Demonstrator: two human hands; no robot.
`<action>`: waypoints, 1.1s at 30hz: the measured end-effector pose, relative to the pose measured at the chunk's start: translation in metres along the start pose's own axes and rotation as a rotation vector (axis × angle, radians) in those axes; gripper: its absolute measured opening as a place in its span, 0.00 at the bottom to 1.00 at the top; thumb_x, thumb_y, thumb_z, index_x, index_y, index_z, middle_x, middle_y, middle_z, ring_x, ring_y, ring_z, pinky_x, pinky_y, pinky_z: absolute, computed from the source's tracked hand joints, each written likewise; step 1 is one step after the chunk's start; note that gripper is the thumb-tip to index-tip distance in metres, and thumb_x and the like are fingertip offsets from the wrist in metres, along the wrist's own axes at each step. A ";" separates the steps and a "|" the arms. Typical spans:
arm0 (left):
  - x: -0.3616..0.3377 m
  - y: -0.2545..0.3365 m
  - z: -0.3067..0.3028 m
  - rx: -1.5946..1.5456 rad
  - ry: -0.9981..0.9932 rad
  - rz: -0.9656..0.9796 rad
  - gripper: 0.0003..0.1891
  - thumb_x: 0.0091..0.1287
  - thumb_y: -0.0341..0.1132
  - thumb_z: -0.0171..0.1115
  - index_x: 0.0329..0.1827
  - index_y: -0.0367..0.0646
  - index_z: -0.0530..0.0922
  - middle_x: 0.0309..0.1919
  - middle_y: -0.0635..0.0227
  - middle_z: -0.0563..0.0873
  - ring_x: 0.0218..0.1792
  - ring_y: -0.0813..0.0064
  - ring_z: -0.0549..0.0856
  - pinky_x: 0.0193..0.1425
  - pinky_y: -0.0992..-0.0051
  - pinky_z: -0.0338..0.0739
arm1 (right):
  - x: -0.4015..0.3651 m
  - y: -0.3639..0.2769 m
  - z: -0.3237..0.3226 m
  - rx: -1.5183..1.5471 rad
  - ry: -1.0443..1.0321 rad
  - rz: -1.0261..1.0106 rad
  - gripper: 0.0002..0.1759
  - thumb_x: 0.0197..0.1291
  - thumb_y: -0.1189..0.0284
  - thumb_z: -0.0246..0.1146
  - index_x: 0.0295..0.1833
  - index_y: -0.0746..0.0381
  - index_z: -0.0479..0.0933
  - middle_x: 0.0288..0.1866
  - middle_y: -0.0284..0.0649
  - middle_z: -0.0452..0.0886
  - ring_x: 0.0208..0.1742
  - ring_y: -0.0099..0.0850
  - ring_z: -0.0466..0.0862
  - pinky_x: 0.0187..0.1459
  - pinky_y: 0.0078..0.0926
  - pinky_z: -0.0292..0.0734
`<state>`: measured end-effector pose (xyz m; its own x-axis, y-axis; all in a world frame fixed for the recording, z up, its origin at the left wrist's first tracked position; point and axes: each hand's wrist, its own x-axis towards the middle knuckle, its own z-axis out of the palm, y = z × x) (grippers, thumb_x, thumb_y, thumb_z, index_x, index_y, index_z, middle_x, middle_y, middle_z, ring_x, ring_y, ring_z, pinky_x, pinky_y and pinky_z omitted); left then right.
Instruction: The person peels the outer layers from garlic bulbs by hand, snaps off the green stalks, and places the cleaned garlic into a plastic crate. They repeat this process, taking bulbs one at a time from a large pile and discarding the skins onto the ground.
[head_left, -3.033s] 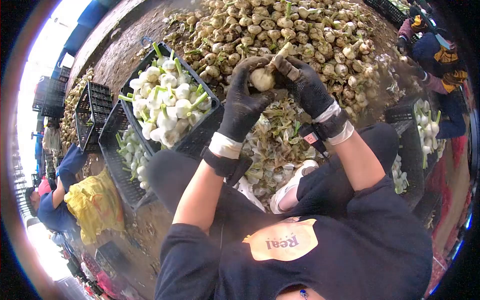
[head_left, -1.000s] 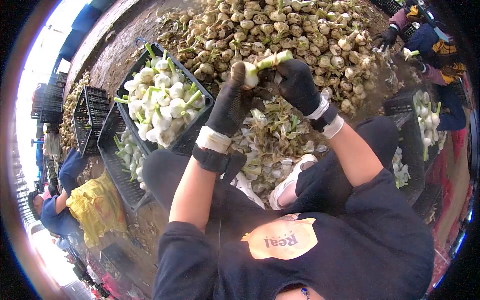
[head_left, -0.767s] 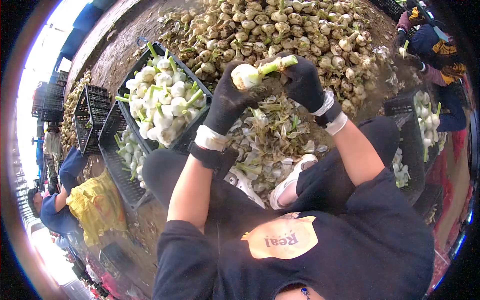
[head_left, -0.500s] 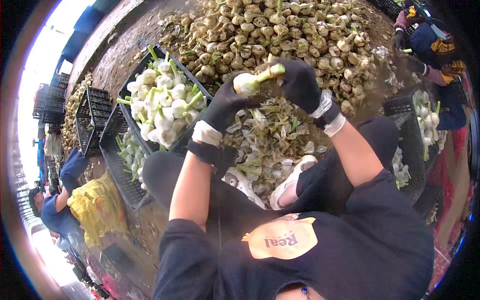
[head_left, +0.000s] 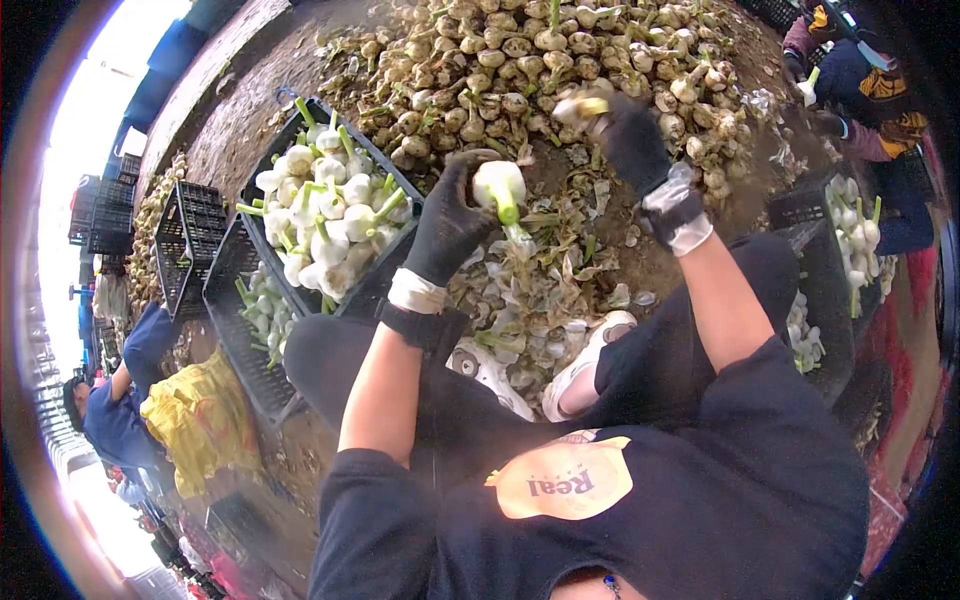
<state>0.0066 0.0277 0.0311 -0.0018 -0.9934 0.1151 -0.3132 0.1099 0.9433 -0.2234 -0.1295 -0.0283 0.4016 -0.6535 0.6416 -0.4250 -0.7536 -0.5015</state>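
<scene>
A white peeled garlic bulb (head_left: 499, 186) with a short green stem pointing down is held in my left hand (head_left: 452, 215), which wears a black glove. My right hand (head_left: 632, 140), also gloved and blurred, is raised over the edge of the garlic pile (head_left: 520, 60). A blurred pale scrap (head_left: 580, 108) shows at its fingertips; what it is I cannot make out. Loose peelings (head_left: 535, 270) lie on the ground below both hands. To the left of my left hand stands a black crate (head_left: 385, 262) heaped with white garlic (head_left: 330, 205).
Another black crate (head_left: 240, 335) with garlic leans beside the first. More crates stand at the far left (head_left: 190, 240) and right (head_left: 825, 350). A co-worker (head_left: 125, 410) is by a yellow sack (head_left: 205, 420); another co-worker's gloved hands (head_left: 905, 130) are at the upper right.
My hands have moved apart, the right going up and outward. The bulb's stem, earlier pointing toward my right hand, now points down. The pale scrap is apart from the bulb.
</scene>
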 end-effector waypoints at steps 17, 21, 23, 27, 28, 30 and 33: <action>0.007 -0.004 -0.006 -0.270 0.081 -0.063 0.30 0.57 0.25 0.74 0.64 0.40 0.72 0.55 0.63 0.82 0.54 0.76 0.81 0.60 0.74 0.78 | 0.003 -0.081 0.017 0.224 -0.083 -0.033 0.16 0.59 0.67 0.71 0.50 0.61 0.82 0.45 0.47 0.86 0.45 0.41 0.87 0.44 0.32 0.81; 0.008 -0.006 0.000 -0.213 0.126 -0.022 0.28 0.60 0.34 0.76 0.62 0.39 0.74 0.54 0.63 0.83 0.53 0.76 0.82 0.58 0.75 0.79 | 0.007 -0.111 0.007 0.343 -0.179 0.019 0.27 0.60 0.58 0.71 0.59 0.64 0.76 0.44 0.47 0.81 0.46 0.36 0.82 0.48 0.29 0.78; 0.007 -0.007 0.007 -0.088 0.144 0.082 0.33 0.56 0.37 0.80 0.62 0.37 0.74 0.53 0.61 0.84 0.52 0.76 0.83 0.58 0.75 0.79 | 0.004 -0.118 0.013 0.306 -0.165 0.071 0.25 0.59 0.58 0.71 0.55 0.62 0.78 0.42 0.47 0.82 0.44 0.42 0.82 0.46 0.36 0.77; 0.011 -0.005 0.015 0.001 0.182 0.067 0.36 0.53 0.32 0.81 0.65 0.37 0.72 0.51 0.60 0.86 0.51 0.75 0.84 0.55 0.73 0.82 | 0.004 -0.109 0.022 0.454 -0.128 0.282 0.21 0.59 0.57 0.70 0.49 0.62 0.82 0.42 0.48 0.84 0.42 0.47 0.84 0.45 0.42 0.77; 0.011 -0.002 0.015 0.002 0.182 0.067 0.36 0.53 0.32 0.81 0.65 0.37 0.72 0.51 0.60 0.86 0.51 0.75 0.84 0.55 0.73 0.82 | 0.003 -0.106 0.027 0.589 -0.057 0.327 0.21 0.60 0.57 0.70 0.48 0.63 0.82 0.42 0.48 0.85 0.42 0.45 0.84 0.45 0.41 0.77; 0.009 0.004 0.013 0.065 0.223 0.185 0.38 0.53 0.31 0.81 0.67 0.38 0.70 0.49 0.60 0.86 0.49 0.75 0.85 0.53 0.73 0.82 | 0.005 -0.106 0.027 0.605 -0.093 0.331 0.20 0.60 0.58 0.69 0.47 0.63 0.83 0.40 0.47 0.85 0.40 0.42 0.85 0.45 0.39 0.78; 0.008 0.005 0.014 0.178 0.241 0.154 0.40 0.53 0.30 0.81 0.69 0.38 0.68 0.50 0.59 0.86 0.49 0.75 0.86 0.53 0.73 0.83 | 0.006 -0.114 0.019 0.596 -0.105 0.250 0.19 0.61 0.57 0.69 0.46 0.63 0.84 0.38 0.45 0.86 0.39 0.39 0.85 0.45 0.36 0.78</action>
<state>-0.0082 0.0197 0.0326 0.1557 -0.9266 0.3424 -0.4880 0.2292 0.8422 -0.1565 -0.0489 0.0218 0.4394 -0.7945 0.4192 -0.0051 -0.4688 -0.8833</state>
